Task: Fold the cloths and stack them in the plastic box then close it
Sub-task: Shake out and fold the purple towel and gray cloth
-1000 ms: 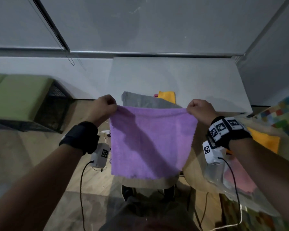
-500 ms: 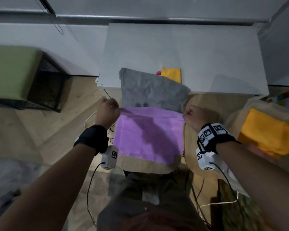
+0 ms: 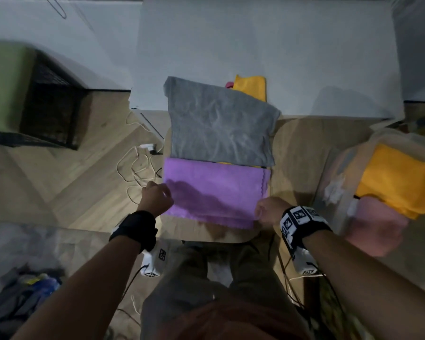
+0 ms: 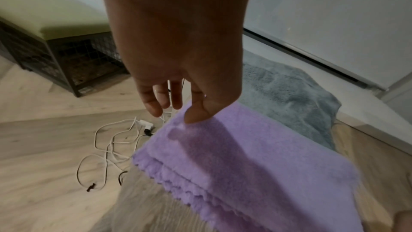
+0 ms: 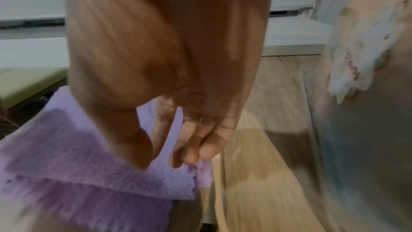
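Observation:
A purple cloth (image 3: 214,187) lies folded in half on a small wooden table (image 3: 295,148), its two scalloped edges stacked at the near side (image 4: 200,197). My left hand (image 3: 157,198) pinches its near left corner, thumb on top (image 4: 197,112), the other fingers hanging past the edge. My right hand (image 3: 268,212) pinches the near right corner (image 5: 191,170) between thumb and fingers. A grey cloth (image 3: 219,123) lies spread just beyond, with a yellow cloth (image 3: 250,87) behind it. The clear plastic box (image 3: 334,182) stands open at the right, holding folded yellow (image 3: 398,177) and pink (image 3: 373,224) cloths.
A white platform (image 3: 268,50) runs behind the table. White cables (image 3: 135,173) lie on the wood floor at the left. A green-topped wire crate (image 3: 47,106) stands farther left. My knees are under the table's near edge.
The purple cloth, first held up hanging, came down onto the table. Both hands then drew its far edge toward me, folding it in half.

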The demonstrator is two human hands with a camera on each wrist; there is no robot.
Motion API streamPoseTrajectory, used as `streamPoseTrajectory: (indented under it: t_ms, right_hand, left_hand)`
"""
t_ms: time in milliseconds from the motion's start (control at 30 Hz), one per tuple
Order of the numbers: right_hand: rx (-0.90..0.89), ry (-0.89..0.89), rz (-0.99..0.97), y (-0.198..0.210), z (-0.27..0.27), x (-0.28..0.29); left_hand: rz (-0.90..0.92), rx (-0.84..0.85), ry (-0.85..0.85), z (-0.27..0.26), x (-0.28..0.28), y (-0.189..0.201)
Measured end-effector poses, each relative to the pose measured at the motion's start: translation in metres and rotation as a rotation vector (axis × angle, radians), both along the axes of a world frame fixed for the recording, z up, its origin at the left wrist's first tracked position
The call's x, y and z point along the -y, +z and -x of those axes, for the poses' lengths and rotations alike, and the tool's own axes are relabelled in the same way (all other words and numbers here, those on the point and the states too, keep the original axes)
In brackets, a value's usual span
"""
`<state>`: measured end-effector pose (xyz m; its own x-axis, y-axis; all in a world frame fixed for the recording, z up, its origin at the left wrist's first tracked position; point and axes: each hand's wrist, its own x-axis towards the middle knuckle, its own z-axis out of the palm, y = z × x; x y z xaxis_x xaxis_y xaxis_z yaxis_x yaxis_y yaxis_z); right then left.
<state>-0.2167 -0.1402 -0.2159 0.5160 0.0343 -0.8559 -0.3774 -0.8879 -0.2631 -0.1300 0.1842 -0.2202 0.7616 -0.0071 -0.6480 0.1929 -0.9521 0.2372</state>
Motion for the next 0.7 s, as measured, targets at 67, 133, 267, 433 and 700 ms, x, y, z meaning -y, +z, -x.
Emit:
streamPoseTrajectory:
  t_ms: [67, 133, 267, 433, 700]
  right_hand:
    - [0.094, -0.092, -0.035, -0.004, -0.007, -0.005]
    - [0.172, -0.187, -0.074, -0.012, -0.018, -0.01]
    - [0.263, -0.307, -0.109, -0.022, -0.036, -0.019]
    - [0.345, -0.407, -0.113, -0.039, -0.045, -0.025]
    - [0.369, -0.435, -0.067, -0.057, -0.033, -0.026]
  left_hand:
    - [0.011, 0.017, 0.059, -0.006, 0.002, -0.004]
    - [0.045, 0.008, 0.096, -0.014, 0.005, -0.013]
    - [0.113, 0.039, 0.2, -0.019, 0.016, -0.027]
    - [0.086, 0.011, 0.285, -0.018, 0.034, -0.035]
    - [-0.131, -0.002, 0.118, -0.02, 0.032, -0.059]
